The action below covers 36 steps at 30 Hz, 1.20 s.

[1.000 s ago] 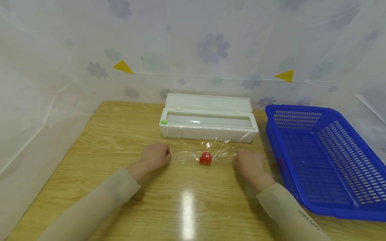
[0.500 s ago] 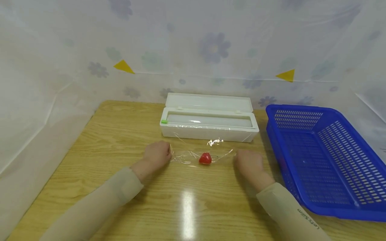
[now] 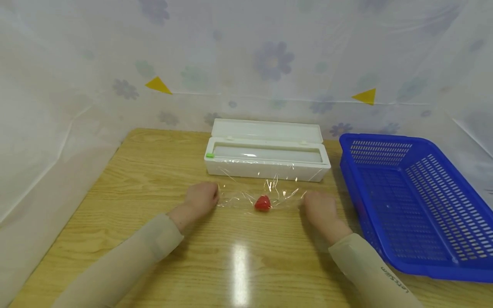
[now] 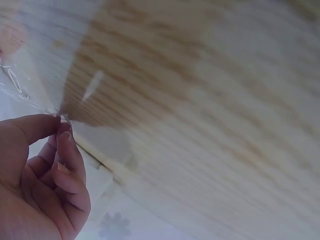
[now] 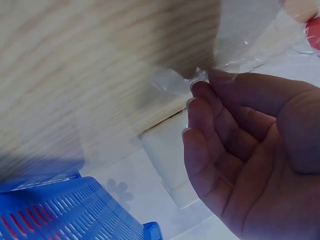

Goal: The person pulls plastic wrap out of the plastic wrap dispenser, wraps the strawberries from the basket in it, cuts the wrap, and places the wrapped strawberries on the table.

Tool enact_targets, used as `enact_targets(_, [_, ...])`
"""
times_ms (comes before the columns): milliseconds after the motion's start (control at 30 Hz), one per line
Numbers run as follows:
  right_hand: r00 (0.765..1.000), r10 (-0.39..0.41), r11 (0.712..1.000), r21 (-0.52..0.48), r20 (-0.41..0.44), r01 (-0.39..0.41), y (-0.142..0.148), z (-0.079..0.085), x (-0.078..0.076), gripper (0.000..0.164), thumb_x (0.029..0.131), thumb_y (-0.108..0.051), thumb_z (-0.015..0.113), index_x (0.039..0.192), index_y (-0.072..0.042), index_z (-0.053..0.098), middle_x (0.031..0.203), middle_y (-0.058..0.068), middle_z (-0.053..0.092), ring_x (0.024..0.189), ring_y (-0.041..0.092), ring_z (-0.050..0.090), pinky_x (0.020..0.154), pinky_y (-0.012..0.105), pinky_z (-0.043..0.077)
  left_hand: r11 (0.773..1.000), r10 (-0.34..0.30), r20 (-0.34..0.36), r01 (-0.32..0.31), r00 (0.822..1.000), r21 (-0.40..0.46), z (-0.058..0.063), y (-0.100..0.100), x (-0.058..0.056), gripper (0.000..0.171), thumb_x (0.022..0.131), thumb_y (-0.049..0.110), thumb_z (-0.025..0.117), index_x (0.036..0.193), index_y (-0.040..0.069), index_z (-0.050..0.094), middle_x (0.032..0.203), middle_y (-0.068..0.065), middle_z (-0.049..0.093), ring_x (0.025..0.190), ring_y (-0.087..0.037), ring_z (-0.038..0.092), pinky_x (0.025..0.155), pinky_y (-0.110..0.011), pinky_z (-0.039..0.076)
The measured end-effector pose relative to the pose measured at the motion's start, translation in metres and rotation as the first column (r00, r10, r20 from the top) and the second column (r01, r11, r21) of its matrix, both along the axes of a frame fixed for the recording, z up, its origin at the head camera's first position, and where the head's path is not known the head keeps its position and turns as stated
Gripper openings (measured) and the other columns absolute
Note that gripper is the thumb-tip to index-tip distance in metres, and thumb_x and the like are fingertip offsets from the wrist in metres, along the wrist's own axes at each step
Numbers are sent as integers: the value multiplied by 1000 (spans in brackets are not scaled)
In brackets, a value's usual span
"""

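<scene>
Clear plastic wrap [image 3: 239, 197] stretches between both hands in front of the white cling-film box. A small red thing, shaped like a strawberry [image 3: 262, 203], lies at the middle of the wrap, which seems to pass over it. My left hand [image 3: 201, 199] pinches the wrap's left end; in the left wrist view, thumb and forefinger [image 4: 65, 127] meet on the gathered film. On the other side my right hand [image 3: 320, 213] pinches the right end, with the film bunched at the thumb [image 5: 260, 90] in the right wrist view.
Behind the wrap stands the white box [image 3: 267, 171], lid [image 3: 266, 130] up, a film roll [image 3: 265, 154] inside and a green slider [image 3: 209, 155] at its left. A blue basket [image 3: 379, 239] is on the right of the wooden table [image 3: 185, 269]. A flowered sheet [image 3: 246, 64] hangs behind.
The wrap's creases and glints have shifted. My right hand has moved very slightly right over the last half second, while the left hand has barely moved. The red thing stays in about the same place.
</scene>
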State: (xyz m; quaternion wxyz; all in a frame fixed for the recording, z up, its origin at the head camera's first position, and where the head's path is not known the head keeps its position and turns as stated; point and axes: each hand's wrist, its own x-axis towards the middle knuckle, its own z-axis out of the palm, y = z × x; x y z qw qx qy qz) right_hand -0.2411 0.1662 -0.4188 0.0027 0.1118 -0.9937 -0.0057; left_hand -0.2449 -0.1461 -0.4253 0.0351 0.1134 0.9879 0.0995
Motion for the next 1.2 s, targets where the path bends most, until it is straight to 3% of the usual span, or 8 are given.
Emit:
enact_targets(167, [1000, 8, 1000, 2, 12, -8, 2, 4, 3, 12, 80, -9, 61, 68, -7, 61, 72, 15, 66, 65, 33, 63, 52, 45, 50, 1000, 14, -15, -14, 1000, 7, -1, -4, 0, 14, 85, 13, 57, 71, 11, 53, 69, -4, 59, 63, -20, 55, 56, -36, 46])
enact_targets(267, [1000, -9, 1000, -12, 29, 9, 2, 10, 3, 12, 81, -10, 61, 70, -6, 62, 71, 16, 66, 64, 33, 63, 48, 44, 49, 999, 29, -27, -28, 999, 46, 6, -3, 1, 9, 85, 12, 55, 77, 10, 56, 71, -4, 60, 64, -18, 55, 55, -34, 45])
enact_targets(367, [1000, -5, 999, -46, 16, 6, -2, 17, 5, 4, 82, -10, 61, 80, -7, 62, 72, 15, 65, 65, 33, 63, 47, 43, 47, 993, -22, -51, 27, 998, 113, 17, 5, 4, 9, 86, 10, 54, 91, 8, 61, 83, -4, 64, 73, -17, 58, 62, -33, 49])
enact_targets(467, [992, 125, 988, -82, -33, -127, -13, 20, 11, 18, 85, -9, 60, 103, -4, 62, 90, 16, 68, 81, 34, 65, 62, 46, 53, 976, -160, -46, 165, 986, 141, 23, 21, 10, 26, 89, 12, 54, 113, 3, 59, 105, -9, 64, 95, -22, 61, 82, -38, 52])
enact_targets(533, [968, 248, 964, -94, -39, -250, -22, 19, 15, 32, 88, -7, 58, 119, 0, 57, 106, 17, 66, 97, 35, 63, 79, 47, 53, 962, -246, -26, 247, 969, 120, 22, 31, 13, 35, 90, 14, 54, 122, 1, 55, 117, -14, 60, 108, -27, 58, 94, -41, 48])
enact_targets(633, [932, 362, 926, -118, 15, -358, -34, 13, 18, 43, 92, -11, 54, 133, 1, 47, 125, 18, 58, 116, 36, 55, 94, 49, 47, 953, -297, 14, 295, 955, 75, 14, 41, 15, 39, 92, 17, 52, 128, 1, 53, 121, -15, 58, 111, -28, 56, 95, -41, 47])
enact_targets(900, [934, 356, 929, -120, 35, -350, -39, -4, 13, 36, 93, -13, 55, 127, -2, 53, 119, 17, 62, 109, 35, 60, 89, 49, 49, 956, -291, 51, 288, 955, 55, 1, 45, 13, 34, 89, 17, 59, 123, 10, 59, 109, -8, 62, 98, -22, 60, 84, -37, 51])
enact_targets(1200, [939, 345, 938, -28, -9, -345, -41, -9, 8, 27, 90, -13, 59, 116, -7, 60, 97, 12, 70, 86, 30, 67, 72, 44, 54, 956, -288, -32, 289, 957, 37, -5, 50, 9, 24, 93, 12, 54, 113, 13, 66, 100, -7, 64, 92, -22, 62, 77, -36, 52])
